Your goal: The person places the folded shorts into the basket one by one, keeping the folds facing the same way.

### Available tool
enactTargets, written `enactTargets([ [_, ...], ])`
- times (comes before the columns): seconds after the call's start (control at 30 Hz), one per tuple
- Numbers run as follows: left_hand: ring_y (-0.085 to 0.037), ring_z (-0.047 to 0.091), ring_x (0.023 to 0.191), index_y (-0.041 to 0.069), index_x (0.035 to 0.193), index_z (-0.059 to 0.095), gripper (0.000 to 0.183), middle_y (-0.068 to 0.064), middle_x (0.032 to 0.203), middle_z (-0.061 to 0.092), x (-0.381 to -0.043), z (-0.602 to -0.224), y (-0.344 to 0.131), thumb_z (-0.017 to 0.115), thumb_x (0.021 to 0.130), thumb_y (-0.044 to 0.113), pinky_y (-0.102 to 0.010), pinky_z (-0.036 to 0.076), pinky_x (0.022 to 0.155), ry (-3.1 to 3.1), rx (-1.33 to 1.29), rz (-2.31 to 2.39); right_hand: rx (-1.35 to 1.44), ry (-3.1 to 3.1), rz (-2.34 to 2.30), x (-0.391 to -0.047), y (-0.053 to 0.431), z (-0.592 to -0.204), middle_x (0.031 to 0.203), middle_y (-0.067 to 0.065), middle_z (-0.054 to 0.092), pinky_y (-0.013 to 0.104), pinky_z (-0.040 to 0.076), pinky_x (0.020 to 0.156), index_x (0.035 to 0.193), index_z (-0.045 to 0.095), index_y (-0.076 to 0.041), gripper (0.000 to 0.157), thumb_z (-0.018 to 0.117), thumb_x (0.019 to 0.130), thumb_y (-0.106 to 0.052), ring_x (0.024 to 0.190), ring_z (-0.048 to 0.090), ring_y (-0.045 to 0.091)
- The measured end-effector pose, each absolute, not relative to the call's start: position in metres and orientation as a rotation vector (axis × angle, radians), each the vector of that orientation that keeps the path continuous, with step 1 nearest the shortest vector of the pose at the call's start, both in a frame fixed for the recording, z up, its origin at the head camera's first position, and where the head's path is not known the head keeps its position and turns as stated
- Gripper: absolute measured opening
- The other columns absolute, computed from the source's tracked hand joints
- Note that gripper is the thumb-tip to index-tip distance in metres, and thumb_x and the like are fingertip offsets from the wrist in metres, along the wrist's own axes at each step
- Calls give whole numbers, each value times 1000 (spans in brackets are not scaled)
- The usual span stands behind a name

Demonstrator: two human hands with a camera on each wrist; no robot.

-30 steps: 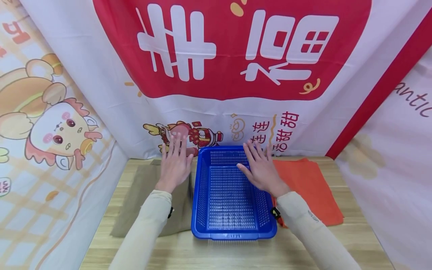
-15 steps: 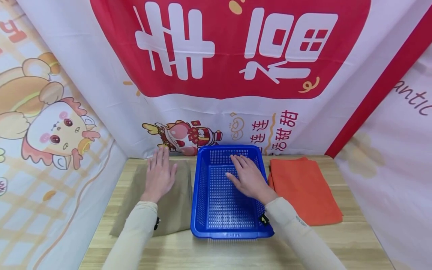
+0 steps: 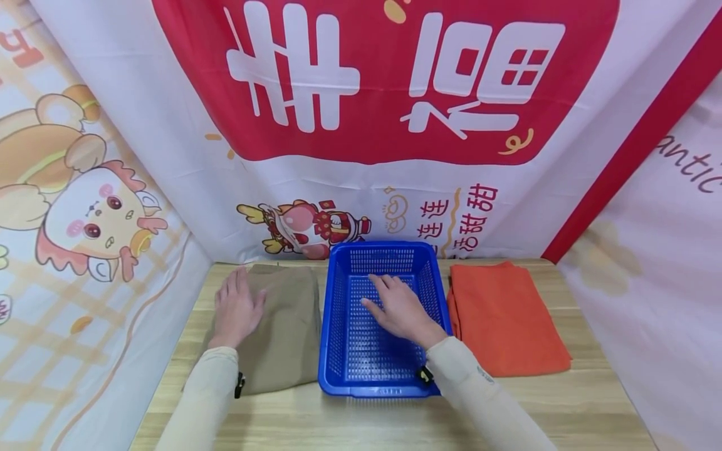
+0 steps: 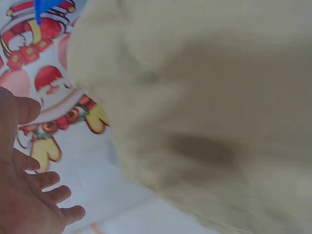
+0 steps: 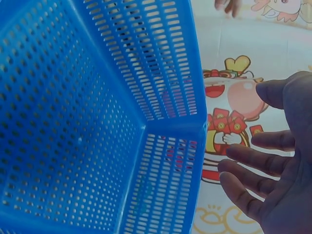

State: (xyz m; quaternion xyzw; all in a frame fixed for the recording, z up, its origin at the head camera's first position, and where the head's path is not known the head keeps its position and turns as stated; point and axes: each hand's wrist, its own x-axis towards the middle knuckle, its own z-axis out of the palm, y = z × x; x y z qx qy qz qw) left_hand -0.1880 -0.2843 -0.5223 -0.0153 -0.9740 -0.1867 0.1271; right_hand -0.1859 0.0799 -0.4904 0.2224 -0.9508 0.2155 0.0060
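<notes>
A folded khaki cloth (image 3: pixel 287 332) lies on the left of the table. Over its left edge hovers my left hand (image 3: pixel 235 310), fingers loosely extended and holding nothing; in the left wrist view the cloth (image 4: pixel 219 97) looks blurred, apart from the fingers. At the middle stands a blue perforated plastic basket (image 3: pixel 386 389), with nothing in it. My right hand (image 3: pixel 402 312) hangs above the basket, fingers spread and slightly bent, holding nothing. In the right wrist view this hand (image 5: pixel 287 170) is apart from the basket wall (image 5: pixel 161 180).
A folded orange cloth (image 3: pixel 510 326) lies right of the basket on the wooden table (image 3: pixel 316 426). Printed white and red fabric (image 3: pixel 383 144) hangs behind the table, and more printed fabric covers both sides.
My left hand has moved left and nearer across the khaki cloth to its left edge. The right hand has moved left and nearer, from the basket's right rim to over its middle.
</notes>
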Motion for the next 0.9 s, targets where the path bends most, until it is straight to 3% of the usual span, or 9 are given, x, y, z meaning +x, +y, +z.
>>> enactTargets([
  [0.17,-63,23,136,-17,151,16,80,-46,149,23,-182,-528,-303,59,100,27,-72,18,111,-2931,119,-625,722,-2987,717,-182,72,-491,145,17,54,53,39,111,149,50,-9,57,55,104,-44,134,49,35],
  [0.37,-67,22,132,-16,153,4,97,-49,147,17,-179,-544,-325,60,97,40,-79,23,103,-3087,480,-740,745,-3042,786,-177,61,-488,150,14,51,54,35,114,150,50,-12,56,51,105,-46,140,44,34],
  [0.5,-71,21,129,-21,149,-1,106,-55,141,15,-174,-557,-339,61,94,45,-80,26,100,-3167,608,-833,757,-3070,815,-176,50,-487,151,13,51,54,35,114,150,50,-13,56,50,105,-48,142,43,33],
  [0.67,-71,25,124,-28,142,4,109,-57,133,20,-169,-567,-344,67,91,45,-78,32,97,-3204,640,-897,754,-3095,845,-178,36,-487,150,12,51,53,38,113,149,51,-13,56,50,105,-48,141,44,31],
  [0.9,-67,30,122,-24,139,19,99,-53,130,28,-164,-584,-343,75,86,37,-78,31,95,-3179,718,-861,809,-3099,835,-180,12,-486,145,9,56,49,42,110,147,52,-13,54,53,104,-46,137,49,28],
])
